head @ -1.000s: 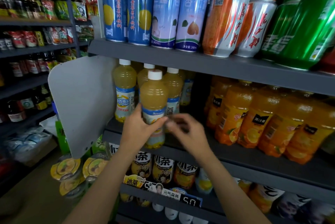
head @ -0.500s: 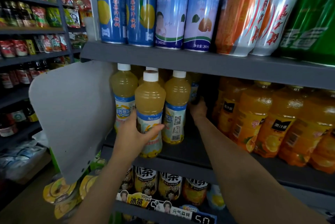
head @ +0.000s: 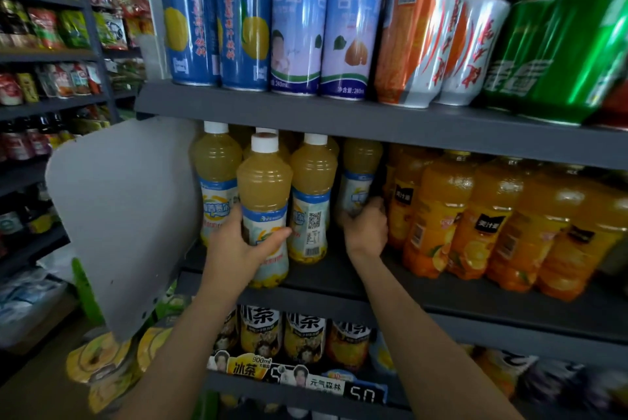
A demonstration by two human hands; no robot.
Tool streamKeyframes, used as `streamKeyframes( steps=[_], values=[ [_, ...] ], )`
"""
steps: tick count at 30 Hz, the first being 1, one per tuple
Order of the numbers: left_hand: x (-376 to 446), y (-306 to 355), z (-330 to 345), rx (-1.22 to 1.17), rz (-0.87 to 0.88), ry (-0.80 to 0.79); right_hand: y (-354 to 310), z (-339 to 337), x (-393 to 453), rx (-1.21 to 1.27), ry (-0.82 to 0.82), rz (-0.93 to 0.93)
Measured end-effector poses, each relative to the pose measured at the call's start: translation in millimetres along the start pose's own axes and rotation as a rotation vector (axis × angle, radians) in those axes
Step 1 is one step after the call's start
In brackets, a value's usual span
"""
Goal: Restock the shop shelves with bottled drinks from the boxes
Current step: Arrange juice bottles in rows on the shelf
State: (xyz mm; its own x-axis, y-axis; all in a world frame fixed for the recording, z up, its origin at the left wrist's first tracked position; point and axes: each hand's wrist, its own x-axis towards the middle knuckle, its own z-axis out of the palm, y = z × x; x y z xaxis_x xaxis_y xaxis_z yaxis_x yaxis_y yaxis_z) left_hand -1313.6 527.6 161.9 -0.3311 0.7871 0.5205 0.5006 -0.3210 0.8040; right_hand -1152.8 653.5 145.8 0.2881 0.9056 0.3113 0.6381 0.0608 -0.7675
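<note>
in the middle of the frame, a yellow juice bottle [head: 264,212] with a white cap is gripped by the left hand [head: 238,243]. the fingers are wrapped round its label and the thumb is laid across the front. the bottle is held upright at the front edge of the grey middle shelf [head: 441,287], and its base is seen right at that edge. just behind it, more yellow juice bottles [head: 314,195] of the same kind are stood in rows. a little right of the middle, a back bottle [head: 360,178] with a blue and white label is grasped low down by the right hand [head: 365,227], which is reached deep into the shelf. the fingers are curled round the bottle, but the fingertips are hidden behind it. on the right side of the frame, orange juice bottles [head: 492,216] are packed close together, just beside the right hand. along the top of the frame, tall blue cans [head: 217,12], orange and white cans [head: 438,39] and green cans [head: 557,52] are stood on the top shelf [head: 339,114]. at the bottom of the frame, iced tea bottles [head: 261,331] are seen on a lower shelf, with price tags [head: 363,394] below them. a flat grey panel [head: 125,216] is seen at the left, beside the shelves.
</note>
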Motion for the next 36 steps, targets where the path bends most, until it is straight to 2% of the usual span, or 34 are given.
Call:
streamKeyframes(
  steps=[5, 8, 11, 13, 16, 18, 21, 24, 26, 28, 30, 32, 34, 36],
  values=[
    [-0.8, 3.8, -1.9, -0.02, -0.024, -0.02, -2.6, -2.6, -19.8, -0.05, 0.066, -0.069],
    [2.3, 5.4, -5.3, -0.006, -0.074, -0.091, -7.5, -5.9, -22.5, -0.075, 0.046, -0.05],
    [3.4, 7.5, -10.9, 0.142, -0.097, -0.193, -6.5, -13.8, -25.6, -0.07, -0.01, -0.064],
    [0.2, 14.4, -15.6, 0.23, -0.129, -0.192, -1.0, -22.4, -31.1, -0.051, -0.047, -0.09],
    [-4.8, 25.0, -13.5, 0.225, -0.18, -0.242, 10.9, -41.3, -47.3, 0.062, -0.016, -0.236],
    [-8.2, 31.5, -1.6, 0.231, -0.178, -0.301, 16.6, -53.5, -58.3, 0.175, -0.073, -0.338],
    [-14.5, 46.0, 31.5, 0.282, -0.131, -0.321, 17.2, -69.9, -61.8, 0.386, -0.259, -0.271],
    [-15.6, 57.3, 65.9, 0.372, -0.089, -0.291, 13.8, -87.5, -58.1, 0.621, -0.387, -0.186],
    [-13.7, 59.7, 85.8, 0.422, -0.078, -0.255, 11.7, -98.0, -58.0, 0.651, -0.446, -0.164],
    [-11.0, 61.2, 98.8, 0.479, -0.075, -0.221, 10.7, -101.1, -55.6, 0.45, -0.469, -0.201],
    [-9.5, 59.5, 102.4, 0.501, -0.074, -0.243, 10.4, -97.9, -49.6, 0.254, -0.418, -0.219],
    [-13.2, 50.9, 93.2, 0.412, -0.052, -0.257, 8.3, -95.4, -44.6, 0.216, -0.391, -0.208],
    [-21.6, 37.2, 74.3, 0.334, -0.01, -0.1, 7.2, -93.5, -41.1, 0.21, -0.393, -0.21],
    [-28.2, 25.9, 57.3, 0.28, -0.042, 0.1, 4.7, -90.3, -41.0, 0.171, -0.363, -0.233]
  ],
)
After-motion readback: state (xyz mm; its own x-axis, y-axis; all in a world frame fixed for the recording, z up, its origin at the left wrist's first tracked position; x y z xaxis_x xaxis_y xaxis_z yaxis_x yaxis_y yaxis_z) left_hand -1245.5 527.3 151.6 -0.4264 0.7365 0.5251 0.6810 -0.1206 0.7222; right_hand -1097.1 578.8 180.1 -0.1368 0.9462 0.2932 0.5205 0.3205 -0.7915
